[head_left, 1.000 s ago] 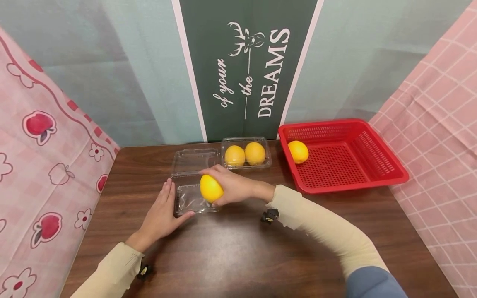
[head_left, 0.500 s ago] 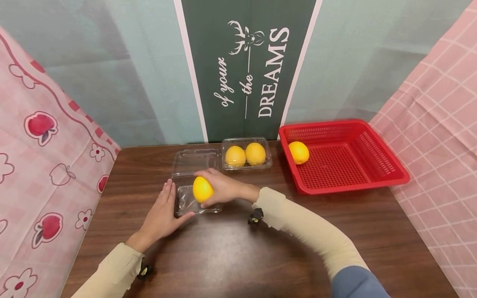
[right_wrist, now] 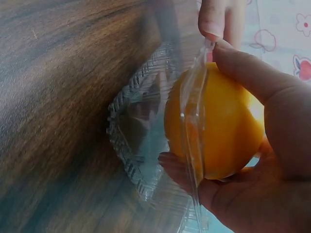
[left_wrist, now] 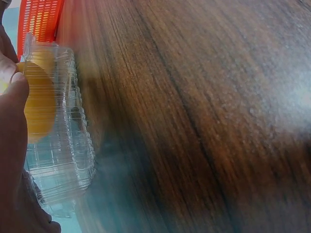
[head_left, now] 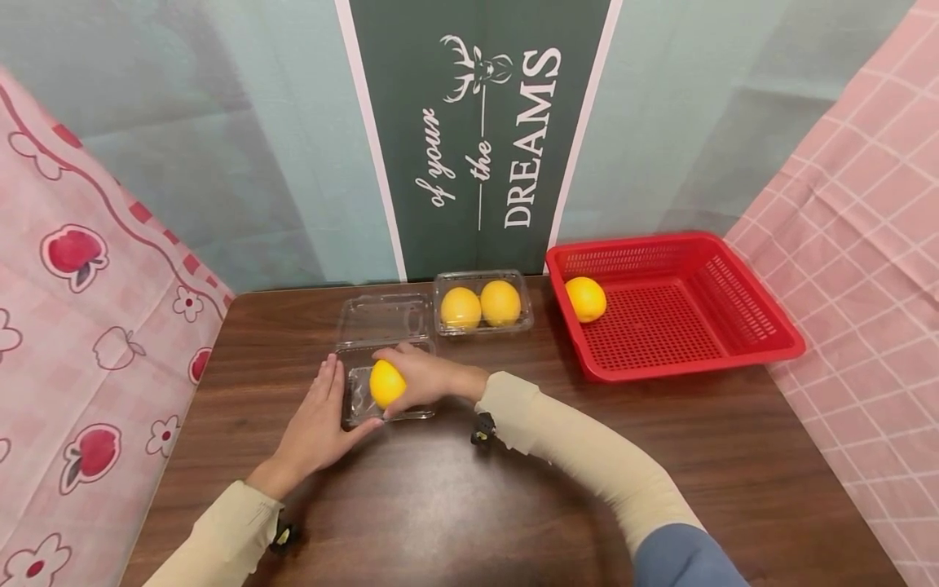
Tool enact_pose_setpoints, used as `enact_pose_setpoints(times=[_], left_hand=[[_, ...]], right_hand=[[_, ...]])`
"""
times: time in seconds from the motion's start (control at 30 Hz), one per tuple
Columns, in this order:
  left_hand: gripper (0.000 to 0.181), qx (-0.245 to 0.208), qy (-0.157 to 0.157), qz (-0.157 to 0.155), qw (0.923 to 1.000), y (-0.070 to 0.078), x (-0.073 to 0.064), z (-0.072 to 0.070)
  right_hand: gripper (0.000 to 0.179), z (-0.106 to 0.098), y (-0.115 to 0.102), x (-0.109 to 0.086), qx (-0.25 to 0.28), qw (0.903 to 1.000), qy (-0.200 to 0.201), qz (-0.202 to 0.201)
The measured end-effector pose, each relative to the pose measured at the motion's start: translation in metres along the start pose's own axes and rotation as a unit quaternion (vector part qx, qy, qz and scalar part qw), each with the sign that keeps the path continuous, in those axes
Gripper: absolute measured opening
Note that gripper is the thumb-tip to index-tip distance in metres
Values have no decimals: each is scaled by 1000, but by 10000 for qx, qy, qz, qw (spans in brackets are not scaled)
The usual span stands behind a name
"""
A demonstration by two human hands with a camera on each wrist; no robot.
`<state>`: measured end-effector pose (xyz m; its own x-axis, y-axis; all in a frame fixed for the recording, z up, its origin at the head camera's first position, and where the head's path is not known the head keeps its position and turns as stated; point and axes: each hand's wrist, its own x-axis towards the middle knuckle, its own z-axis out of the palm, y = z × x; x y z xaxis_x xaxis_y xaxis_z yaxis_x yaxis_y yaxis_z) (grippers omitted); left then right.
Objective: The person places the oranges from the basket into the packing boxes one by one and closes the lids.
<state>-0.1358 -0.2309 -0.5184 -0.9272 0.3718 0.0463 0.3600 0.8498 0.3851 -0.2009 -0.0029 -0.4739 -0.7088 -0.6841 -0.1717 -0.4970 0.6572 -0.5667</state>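
Observation:
My right hand (head_left: 420,378) grips an orange (head_left: 386,384) between thumb and fingers, with the fruit partly inside the base of a clear plastic clamshell box (head_left: 359,399). In the right wrist view the orange (right_wrist: 223,126) is seen partly through the box's clear wall. The box's lid (head_left: 386,318) lies folded back toward the wall. My left hand (head_left: 315,424) rests against the box's left side, fingers straight and thumb stretched along the front edge. In the left wrist view, the clear box (left_wrist: 63,160) stands beside that hand, the orange (left_wrist: 40,104) showing through it.
A second clear box (head_left: 484,326) behind my right hand holds two oranges (head_left: 501,303). To the right stands a red plastic basket (head_left: 682,368) with one orange (head_left: 585,299) at its left side. Cloths hang behind and beside the brown wooden table (head_left: 469,505).
My right hand has moved left and a little toward me, carrying the orange from above the box's right side down into its base. The left hand has stayed in place.

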Motion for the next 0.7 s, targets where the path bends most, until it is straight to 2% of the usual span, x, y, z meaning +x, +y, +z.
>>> enact_pose_setpoints(times=[0.33,0.47,0.7], left_hand=[[115,30,105,80,9999,-1,1,3],[115,26,94,76,9999,0,1,2],[115,-2,85,43,10000,1,0,1]], right_hand=[[98,2,0,7,168,9995,-249,5],[97,2,1,9,266,9989,-348,155],[98,7,-2,14,173,9987,-292,371]])
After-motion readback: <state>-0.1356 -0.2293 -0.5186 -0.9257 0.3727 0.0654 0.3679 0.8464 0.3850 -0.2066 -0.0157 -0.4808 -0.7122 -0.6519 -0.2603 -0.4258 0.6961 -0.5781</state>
